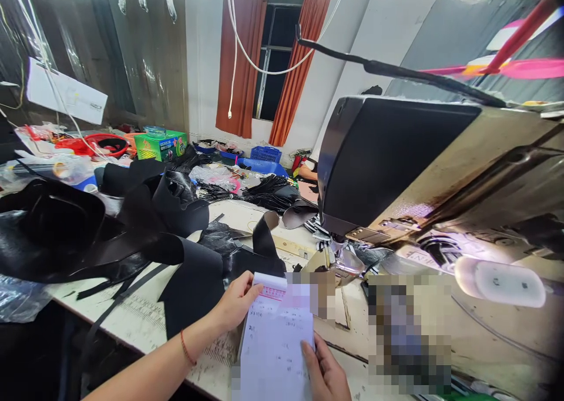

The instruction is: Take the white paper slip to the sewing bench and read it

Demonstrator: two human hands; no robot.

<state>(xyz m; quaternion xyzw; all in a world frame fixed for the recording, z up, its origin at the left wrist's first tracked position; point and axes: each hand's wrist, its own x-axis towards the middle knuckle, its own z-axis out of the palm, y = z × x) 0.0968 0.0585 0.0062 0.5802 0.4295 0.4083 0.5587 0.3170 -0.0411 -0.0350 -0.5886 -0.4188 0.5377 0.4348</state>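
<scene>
Both hands hold a notepad [277,336] low over the table [145,324] edge before the sewing machine [396,171], the left hand [235,304] pinching its top-left corner and the right hand [324,371] thumbing its lower right edge, as if reading; turning the sheet likely needs a firmer left pinch.

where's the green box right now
In the head view, the green box sits far left on the cluttered table, beside the red bowl, behind the black leather pieces.

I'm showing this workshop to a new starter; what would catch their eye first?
Likely the big sewing machine filling the right side, its lamp glowing. Next, the heap of black leather pieces on the left of the table. In front, the left hand and right hand hold a white paper slip.
</scene>
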